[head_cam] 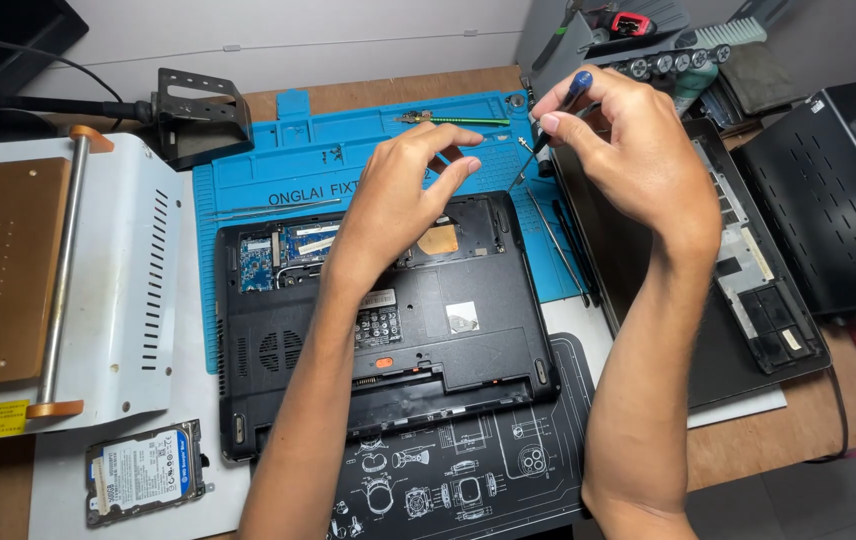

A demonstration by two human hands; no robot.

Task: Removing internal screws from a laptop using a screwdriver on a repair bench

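Screwdriver [556, 118], blue-capped, pinched in right hand [628, 150] fingertips, held above laptop base [388, 330] top-right corner. Left hand [403, 195] hovers w/ fingers curled, loosely apart, holding nothing visible. Base upside down on blue mat [288, 160], open bay shows circuit board [288, 250]. Hard drive [143, 472] lies front-left, well apart. Removed cover panel [738, 270] to right.

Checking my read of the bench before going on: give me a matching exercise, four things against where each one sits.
Things:
1. screwdriver
2. hard drive
3. laptop base
4. tweezers

Places:
A. lying on the blue mat behind the laptop
B. held in the right hand, tip pointing down
C. bottom left, on the white sheet
D. centre, underside up, below the left hand

Pairs: 1-B, 2-C, 3-D, 4-A
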